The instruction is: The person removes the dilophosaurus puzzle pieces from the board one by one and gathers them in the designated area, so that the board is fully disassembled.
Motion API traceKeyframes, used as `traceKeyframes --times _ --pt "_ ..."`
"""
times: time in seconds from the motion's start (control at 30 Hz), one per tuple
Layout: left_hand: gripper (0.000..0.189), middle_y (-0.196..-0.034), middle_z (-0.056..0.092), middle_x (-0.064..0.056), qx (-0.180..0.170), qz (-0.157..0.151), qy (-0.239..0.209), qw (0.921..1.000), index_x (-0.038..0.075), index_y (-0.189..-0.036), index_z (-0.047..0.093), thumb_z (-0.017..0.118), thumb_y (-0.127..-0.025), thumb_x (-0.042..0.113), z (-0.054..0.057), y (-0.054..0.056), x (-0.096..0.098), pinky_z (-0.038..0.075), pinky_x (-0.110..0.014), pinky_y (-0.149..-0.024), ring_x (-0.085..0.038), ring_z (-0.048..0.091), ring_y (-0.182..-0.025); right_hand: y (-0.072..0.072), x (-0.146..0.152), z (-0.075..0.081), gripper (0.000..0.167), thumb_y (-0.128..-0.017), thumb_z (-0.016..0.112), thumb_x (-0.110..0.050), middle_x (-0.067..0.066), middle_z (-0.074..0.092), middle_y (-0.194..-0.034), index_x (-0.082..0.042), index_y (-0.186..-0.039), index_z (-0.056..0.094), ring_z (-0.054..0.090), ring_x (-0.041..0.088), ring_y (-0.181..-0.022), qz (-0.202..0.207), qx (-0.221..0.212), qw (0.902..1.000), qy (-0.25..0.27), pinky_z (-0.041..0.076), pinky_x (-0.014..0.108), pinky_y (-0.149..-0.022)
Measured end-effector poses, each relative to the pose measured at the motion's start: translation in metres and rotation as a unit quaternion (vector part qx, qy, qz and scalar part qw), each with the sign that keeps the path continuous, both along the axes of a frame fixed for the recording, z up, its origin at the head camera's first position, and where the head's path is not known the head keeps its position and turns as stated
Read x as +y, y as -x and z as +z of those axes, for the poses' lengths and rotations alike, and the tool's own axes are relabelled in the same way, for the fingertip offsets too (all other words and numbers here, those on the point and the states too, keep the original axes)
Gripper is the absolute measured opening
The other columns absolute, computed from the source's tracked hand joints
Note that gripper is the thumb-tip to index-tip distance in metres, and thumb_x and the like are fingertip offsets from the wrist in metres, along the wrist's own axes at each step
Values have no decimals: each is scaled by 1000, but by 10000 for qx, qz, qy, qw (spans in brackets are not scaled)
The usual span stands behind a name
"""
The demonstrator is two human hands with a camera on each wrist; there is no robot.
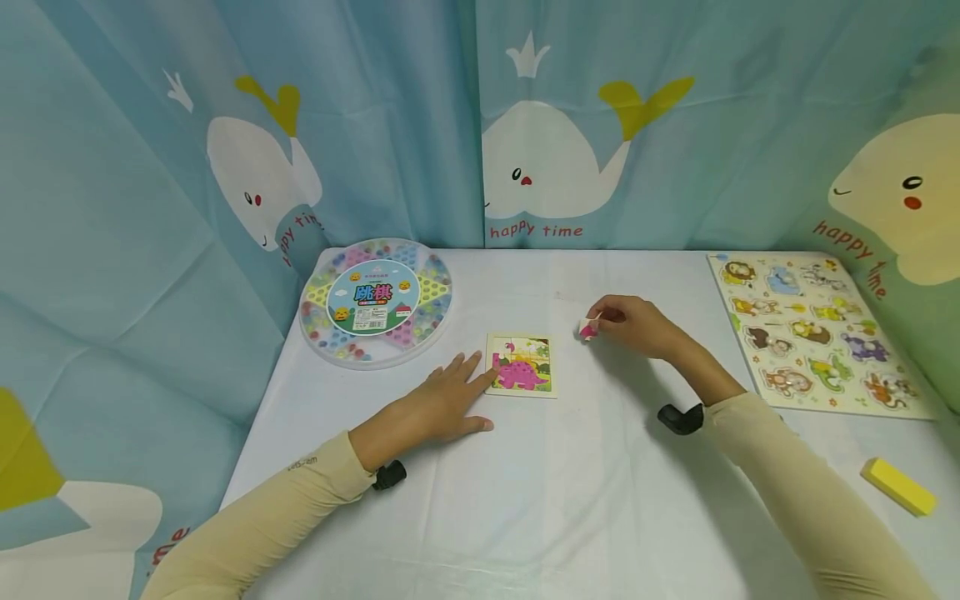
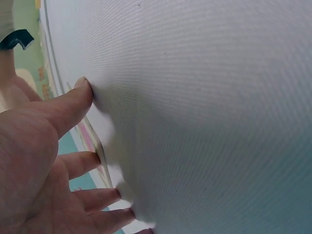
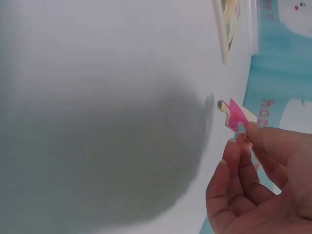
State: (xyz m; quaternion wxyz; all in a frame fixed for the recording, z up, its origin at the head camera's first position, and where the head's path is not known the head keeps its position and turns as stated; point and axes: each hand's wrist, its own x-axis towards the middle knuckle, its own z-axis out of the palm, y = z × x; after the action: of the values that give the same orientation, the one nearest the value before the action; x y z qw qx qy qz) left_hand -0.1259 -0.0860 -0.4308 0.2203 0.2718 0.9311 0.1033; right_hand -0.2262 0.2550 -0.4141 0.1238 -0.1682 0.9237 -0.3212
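Observation:
A small square jigsaw puzzle (image 1: 521,377) with a pink dinosaur picture and a pale frame lies on the white table. My left hand (image 1: 444,402) is spread flat at its left side, the index fingertip on the puzzle's left edge and the other fingers on the tabletop. To the right of the puzzle, my right hand (image 1: 633,327) pinches a puzzle piece (image 3: 235,115) between thumb and fingertips, held above the table. The piece is pink and cream with a rounded knob. In the left wrist view, the left hand's fingers (image 2: 83,165) lie along the puzzle's edge.
A round Chinese checkers box (image 1: 375,304) with coloured beads sits at the table's back left. On the right lies an animal picture board (image 1: 817,333), with a yellow block (image 1: 898,486) nearer the front. Blue whale-print curtains (image 1: 420,125) hang behind and at the sides.

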Motion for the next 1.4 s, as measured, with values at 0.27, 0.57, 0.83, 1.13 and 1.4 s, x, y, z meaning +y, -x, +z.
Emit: traceKeyframes --times 0.27,0.57,0.83,1.13,1.4 --pt "85 -176 14 -17 -27 37 -40 10000 20 -169 27 66 -101 52 1 -1 0 24 -62 -126 -43 13 -162 0 24 -9 17 -107 64 -15 12 72 -103 -1 -113 71 60 24 -94 3 -284 9989 -376 48 38 -83" --pt "85 -177 13 -17 -45 0 -20 10000 21 -170 25 65 -102 53 1 0 0 23 -61 -127 -42 13 -162 -4 22 -15 16 -105 65 -10 13 64 -95 4 -112 70 52 25 -87 -27 87 9984 -555 43 37 -75" --pt "84 -177 13 -17 -56 7 -22 10000 21 -170 25 64 -102 53 2 0 -1 23 -61 -127 -42 13 -162 -7 21 -20 13 -104 67 -8 17 66 -99 4 -109 68 53 27 -91 -131 162 9987 -470 44 39 -79" --pt "84 -177 13 -17 -86 16 -17 10000 21 -170 26 65 -102 53 3 -1 -1 23 -61 -127 -42 13 -162 -9 15 -20 13 -102 63 -2 18 64 -102 4 -112 69 51 27 -89 -196 265 9984 -460 45 35 -75" --pt "84 -177 14 -16 -49 4 18 10000 21 -170 26 64 -102 54 2 0 -1 24 -60 -127 -42 13 -163 -9 -8 -24 33 -100 62 -1 30 57 -124 8 -132 59 58 41 -109 -498 348 9965 -566 50 54 -94"
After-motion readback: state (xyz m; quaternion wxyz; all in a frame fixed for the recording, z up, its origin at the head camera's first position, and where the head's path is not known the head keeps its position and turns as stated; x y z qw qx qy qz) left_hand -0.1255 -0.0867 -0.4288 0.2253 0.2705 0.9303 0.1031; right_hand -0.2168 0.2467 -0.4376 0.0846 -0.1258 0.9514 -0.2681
